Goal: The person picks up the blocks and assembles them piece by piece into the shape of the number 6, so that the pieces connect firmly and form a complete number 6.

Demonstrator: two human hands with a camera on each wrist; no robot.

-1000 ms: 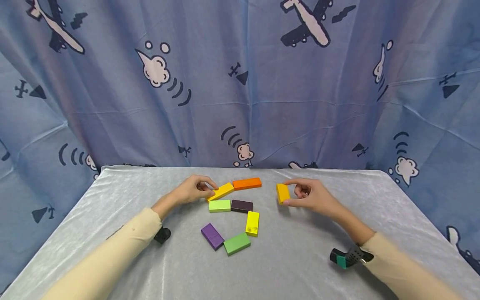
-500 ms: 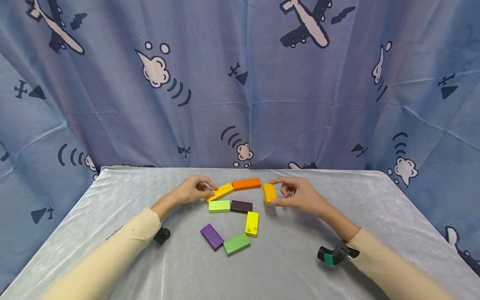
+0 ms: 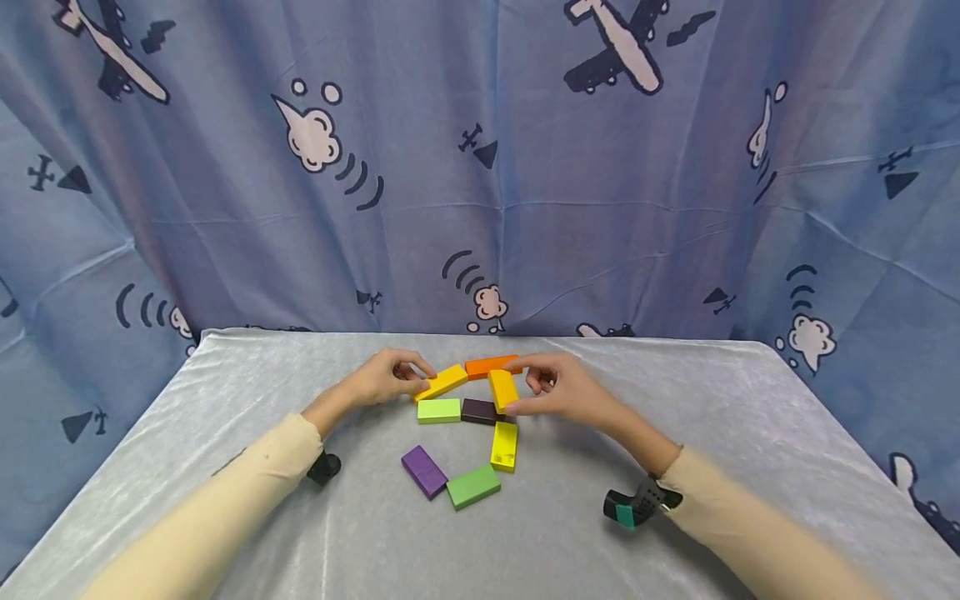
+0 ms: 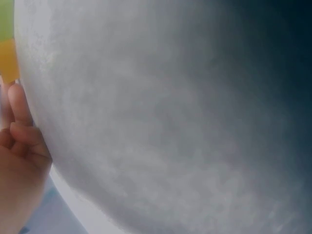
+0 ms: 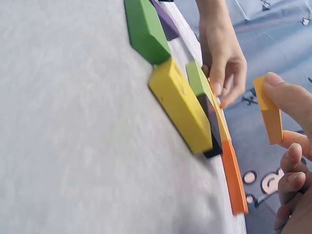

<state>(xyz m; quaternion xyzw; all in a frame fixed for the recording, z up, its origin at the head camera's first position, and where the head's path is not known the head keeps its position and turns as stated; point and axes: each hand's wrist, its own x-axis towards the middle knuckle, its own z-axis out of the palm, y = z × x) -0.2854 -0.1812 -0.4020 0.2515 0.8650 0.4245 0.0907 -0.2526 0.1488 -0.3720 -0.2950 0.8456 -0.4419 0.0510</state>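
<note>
My right hand (image 3: pixel 566 387) pinches a short amber block (image 3: pixel 502 392) between thumb and forefinger. In the right wrist view this amber block (image 5: pixel 269 112) is held above the tabletop; in the head view it overlaps the orange block (image 3: pixel 487 367) and the corner of a dark brown block (image 3: pixel 478 412). With thumb and fingers at its left end, my left hand (image 3: pixel 386 377) holds another amber block (image 3: pixel 448 379) that lies slanted against the orange one. Only the left hand's edge (image 4: pixel 22 151) and a bit of amber show in the left wrist view.
Nearer me, a lime block (image 3: pixel 438 411) lies beside the brown one, followed by a yellow block (image 3: pixel 504 447), a green block (image 3: pixel 474 487) and a purple block (image 3: pixel 424 472) in a curve. A grey cloth (image 3: pixel 360 533) covers the table; a blue curtain (image 3: pixel 420 275) hangs behind.
My right hand has carried its amber block leftward, from right of the orange block to over its right part and the brown block. My left hand has stayed at the other amber block.
</note>
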